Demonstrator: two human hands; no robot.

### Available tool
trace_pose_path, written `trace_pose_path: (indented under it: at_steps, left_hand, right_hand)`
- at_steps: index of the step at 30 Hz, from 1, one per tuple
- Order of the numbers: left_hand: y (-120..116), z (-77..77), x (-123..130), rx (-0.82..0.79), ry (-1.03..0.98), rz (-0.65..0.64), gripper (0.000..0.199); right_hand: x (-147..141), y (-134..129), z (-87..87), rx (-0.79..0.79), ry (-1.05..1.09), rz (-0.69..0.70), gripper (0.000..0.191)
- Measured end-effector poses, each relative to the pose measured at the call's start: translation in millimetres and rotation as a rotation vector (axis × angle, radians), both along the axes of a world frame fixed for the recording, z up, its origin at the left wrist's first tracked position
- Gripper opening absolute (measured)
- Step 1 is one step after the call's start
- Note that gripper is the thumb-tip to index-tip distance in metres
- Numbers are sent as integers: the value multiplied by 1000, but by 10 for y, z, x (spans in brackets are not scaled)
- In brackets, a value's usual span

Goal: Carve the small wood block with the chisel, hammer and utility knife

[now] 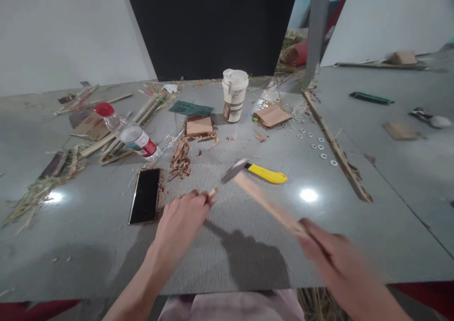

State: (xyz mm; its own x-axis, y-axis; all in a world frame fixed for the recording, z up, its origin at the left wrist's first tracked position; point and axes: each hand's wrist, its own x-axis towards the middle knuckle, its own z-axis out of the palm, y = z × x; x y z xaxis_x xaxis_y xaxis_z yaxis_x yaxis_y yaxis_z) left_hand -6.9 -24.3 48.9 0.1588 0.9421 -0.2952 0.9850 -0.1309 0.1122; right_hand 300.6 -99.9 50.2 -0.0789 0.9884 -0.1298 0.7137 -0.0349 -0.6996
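Note:
My left hand (pixel 184 214) is closed around a short pale wooden piece (pixel 213 193), whose end sticks out past the fingers to the right. A hammer (pixel 266 205) is gripped by its wooden handle in my right hand (pixel 329 250), which is blurred. The metal hammer head (pixel 233 170) hangs just up and to the right of the wooden piece, apart from it. Behind the hammer head lies a yellow utility knife (pixel 267 173). A black phone (pixel 144 195) rests on the table left of my left hand.
On the grey table (pixel 248 264) stand a paper cup (pixel 234 96) and a tilted bottle (pixel 129 134). Wooden blocks (pixel 199 125), wood chips, several washers (pixel 323 156) and a long wood strip (pixel 336 146) lie farther back. Split sticks and straw cover the left.

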Motion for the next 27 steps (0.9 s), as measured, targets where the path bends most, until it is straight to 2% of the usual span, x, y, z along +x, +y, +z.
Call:
trace_pose_path:
  at_steps: [3, 6, 10, 14, 16, 19, 21, 23, 27]
  left_hand:
    - [-5, 5, -10, 3, -1, -3, 31]
    - [-12, 6, -15, 6, -2, -5, 33]
    - [-20, -2, -11, 15, -8, -1, 35]
    - [-20, -8, -34, 15, -27, 6, 34]
    - [-16, -4, -79, 15, -53, 7, 38]
    - [-5, 14, -200, 20, -117, 13, 44]
    - [-5, 35, -307, 31, -151, 37, 46]
    - [-24, 59, -411, 86, -243, 68, 47]
    - [-139, 86, -534, 379, -685, 68, 38]
  right_hand:
    - [16, 16, -9, 5, 23, -51, 47]
    - [33, 35, -16, -68, 15, 66, 45]
    - [30, 21, -67, 11, 69, -78, 45]
    - [-20, 15, -125, -136, 81, 63, 44]
    - [2, 49, -127, -159, 164, -23, 46]
    - [114, 138, -113, -122, 364, -257, 48]
    - [191, 199, -124, -134, 458, -335, 49]
    - [230, 247, -167, -168, 486, -373, 51]
    - [198, 308, -321, -178, 431, -346, 51]
